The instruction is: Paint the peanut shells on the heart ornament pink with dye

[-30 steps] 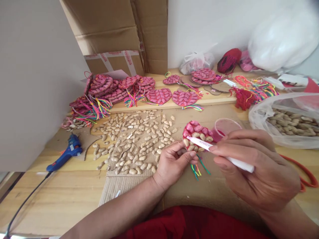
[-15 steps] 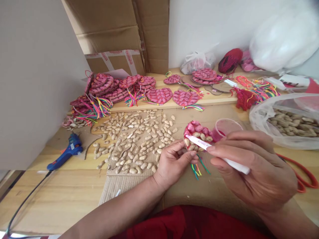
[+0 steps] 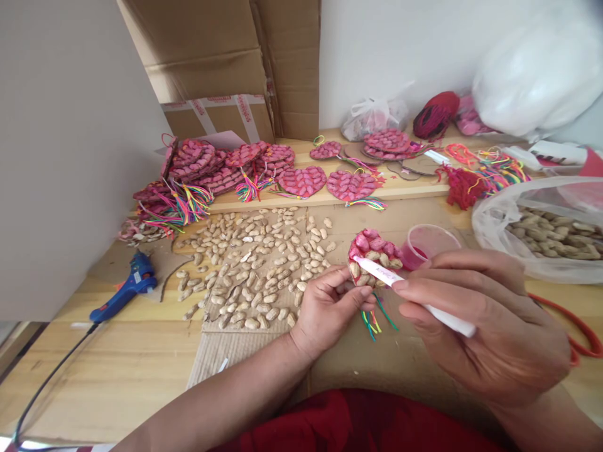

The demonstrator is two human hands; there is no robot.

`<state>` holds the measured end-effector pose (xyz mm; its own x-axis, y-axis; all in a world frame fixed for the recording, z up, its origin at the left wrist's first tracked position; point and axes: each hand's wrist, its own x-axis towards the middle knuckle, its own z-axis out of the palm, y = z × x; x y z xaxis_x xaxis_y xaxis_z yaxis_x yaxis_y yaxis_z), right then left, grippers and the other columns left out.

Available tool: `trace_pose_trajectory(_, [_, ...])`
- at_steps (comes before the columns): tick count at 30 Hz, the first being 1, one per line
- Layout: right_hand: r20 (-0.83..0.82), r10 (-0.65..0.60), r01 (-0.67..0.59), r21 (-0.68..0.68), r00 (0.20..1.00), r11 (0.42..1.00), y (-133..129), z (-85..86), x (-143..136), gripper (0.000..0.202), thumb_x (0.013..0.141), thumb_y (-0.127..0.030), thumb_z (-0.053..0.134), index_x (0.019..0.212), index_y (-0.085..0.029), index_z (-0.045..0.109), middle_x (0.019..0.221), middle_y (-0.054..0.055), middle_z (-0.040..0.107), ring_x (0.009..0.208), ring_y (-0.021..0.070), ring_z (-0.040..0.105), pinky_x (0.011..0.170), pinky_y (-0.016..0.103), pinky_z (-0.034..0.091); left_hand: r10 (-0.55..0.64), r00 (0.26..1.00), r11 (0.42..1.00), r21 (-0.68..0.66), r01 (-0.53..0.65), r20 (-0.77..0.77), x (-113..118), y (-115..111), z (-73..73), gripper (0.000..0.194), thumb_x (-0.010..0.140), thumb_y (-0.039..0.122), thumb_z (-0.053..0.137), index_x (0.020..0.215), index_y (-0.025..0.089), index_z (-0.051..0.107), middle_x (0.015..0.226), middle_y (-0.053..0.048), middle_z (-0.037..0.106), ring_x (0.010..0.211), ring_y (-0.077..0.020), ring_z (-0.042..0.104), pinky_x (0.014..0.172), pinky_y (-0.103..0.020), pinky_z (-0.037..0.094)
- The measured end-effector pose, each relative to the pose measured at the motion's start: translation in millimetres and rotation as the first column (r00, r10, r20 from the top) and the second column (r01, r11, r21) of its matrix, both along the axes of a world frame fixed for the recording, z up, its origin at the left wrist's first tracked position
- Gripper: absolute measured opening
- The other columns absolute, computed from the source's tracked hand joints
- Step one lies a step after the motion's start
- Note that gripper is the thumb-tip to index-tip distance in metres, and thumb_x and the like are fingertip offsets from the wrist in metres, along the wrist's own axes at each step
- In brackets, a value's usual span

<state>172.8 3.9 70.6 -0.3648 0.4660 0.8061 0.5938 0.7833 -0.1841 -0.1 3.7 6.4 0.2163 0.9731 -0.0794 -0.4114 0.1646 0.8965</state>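
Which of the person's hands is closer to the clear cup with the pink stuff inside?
The right hand, holding a white pen, is just in front of the cup. The left hand is farther off, to the cup's left, gripping the peanut-covered piece.

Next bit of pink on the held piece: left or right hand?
Right, I'd say: the right hand already holds the white brush pen, tip at the peanut-covered piece, while the left hand grips that piece's lower edge.
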Motion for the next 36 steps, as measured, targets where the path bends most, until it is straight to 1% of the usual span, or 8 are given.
trace_pose_trajectory(2, [0.002, 0.001, -0.001, 0.001, 1.0, 1.0, -0.1, 0.2, -0.4, 0.027, 0.076, -0.019, 0.076, 0.101, -0.022, 0.069, 0.086, 0.001, 0.075, 0.087, 0.0216, 0.066, 0.084, 0.044, 0.052, -0.003, 1.0, 1.0, 0.005, 0.003, 0.0, -0.2, 0.1, -0.3, 0.02, 0.077, 0.031, 0.077, 0.09, 0.017, 0.073, 0.094, -0.005, 0.065, 0.07, -0.0129, 0.063, 0.074, -0.031, 0.056])
trace_pose_trajectory(6, [-0.013, -0.027, 0.027, 0.01, 1.0, 1.0, -0.2, -0.1, 0.6, 0.033, 0.073, -0.015, 0.078, 0.103, -0.021, 0.07, 0.087, 0.002, 0.075, 0.088, 0.0229, 0.066, 0.083, 0.045, 0.052, -0.019, 1.0, 1.0, -0.003, 0.019, 0.008, -0.3, -0.1, -0.6, 0.018, 0.079, 0.03, 0.076, 0.088, 0.016, 0.072, 0.088, -0.004, 0.064, 0.071, -0.0139, 0.063, 0.072, -0.031, 0.056])
trace_pose_trajectory(11, [0.01, 0.01, -0.01, 0.007, 1.0, 1.0, -0.5, 1.3, -0.8, 0.028, 0.075, -0.019, 0.077, 0.102, -0.021, 0.069, 0.086, 0.001, 0.075, 0.086, 0.0211, 0.066, 0.083, 0.043, 0.052, 0.001, 1.0, 1.0, 0.01, -0.001, -0.001, -0.2, -0.4, 2.2, 0.022, 0.077, 0.032, 0.077, 0.091, 0.016, 0.073, 0.093, -0.005, 0.064, 0.069, -0.0125, 0.062, 0.072, -0.031, 0.056])
trace_pose_trajectory(15, [0.001, -0.035, 0.035, 0.011, 0.999, 0.999, -1.1, -0.2, 0.4, 0.031, 0.075, -0.018, 0.077, 0.104, -0.023, 0.069, 0.087, 0.001, 0.075, 0.089, 0.0224, 0.066, 0.083, 0.044, 0.051, -0.011, 1.0, 1.0, 0.001, 0.011, -0.005, -0.3, -0.1, 2.0, 0.024, 0.076, 0.035, 0.078, 0.09, 0.016, 0.074, 0.091, -0.005, 0.065, 0.071, -0.014, 0.063, 0.071, -0.03, 0.056])
trace_pose_trajectory(21, [0.015, -0.004, 0.004, 0.014, 1.0, 1.0, -2.4, 1.4, -0.8, 0.028, 0.076, -0.019, 0.077, 0.102, -0.021, 0.069, 0.087, 0.001, 0.075, 0.087, 0.0213, 0.065, 0.08, 0.043, 0.05, -0.001, 1.0, 1.0, 0.001, 0.001, 0.004, -0.2, -0.4, 2.4, 0.025, 0.076, 0.035, 0.078, 0.094, 0.017, 0.075, 0.096, -0.006, 0.066, 0.069, -0.0129, 0.062, 0.073, -0.031, 0.057])
trace_pose_trajectory(25, [0.019, -0.014, 0.014, 0.019, 1.0, 1.0, -1.8, 2.4, -2.6, 0.025, 0.076, -0.02, 0.077, 0.1, -0.021, 0.069, 0.086, 0.001, 0.075, 0.087, 0.0214, 0.065, 0.079, 0.042, 0.05, -0.003, 1.0, 1.0, -0.005, 0.003, 0.025, -0.2, -0.2, 1.4, 0.019, 0.078, 0.03, 0.077, 0.091, 0.017, 0.074, 0.094, -0.005, 0.066, 0.069, -0.0123, 0.062, 0.076, -0.032, 0.056])
trace_pose_trajectory(31, [0.03, 0.015, -0.016, 0.027, 0.999, 0.999, 0.9, 2.5, -2.7, 0.027, 0.076, -0.02, 0.077, 0.101, -0.021, 0.069, 0.086, 0.001, 0.076, 0.087, 0.021, 0.065, 0.079, 0.042, 0.051, 0.004, 1.0, 1.0, 0.012, -0.004, -0.018, -1.0, -0.3, 2.8, 0.023, 0.077, 0.034, 0.077, 0.093, 0.017, 0.075, 0.094, -0.006, 0.067, 0.069, -0.0141, 0.064, 0.074, -0.033, 0.056])
trace_pose_trajectory(36, [0.03, -0.015, 0.015, 0.023, 0.999, 1.0, -2.1, 3.0, -2.9, 0.025, 0.076, -0.019, 0.076, 0.1, -0.021, 0.069, 0.086, 0.001, 0.075, 0.086, 0.0209, 0.066, 0.081, 0.042, 0.05, -0.004, 1.0, 1.0, 0.006, 0.004, 0.012, -1.2, -0.6, 2.9, 0.015, 0.079, 0.026, 0.075, 0.09, 0.017, 0.073, 0.09, -0.003, 0.065, 0.068, -0.0114, 0.063, 0.075, -0.03, 0.055])
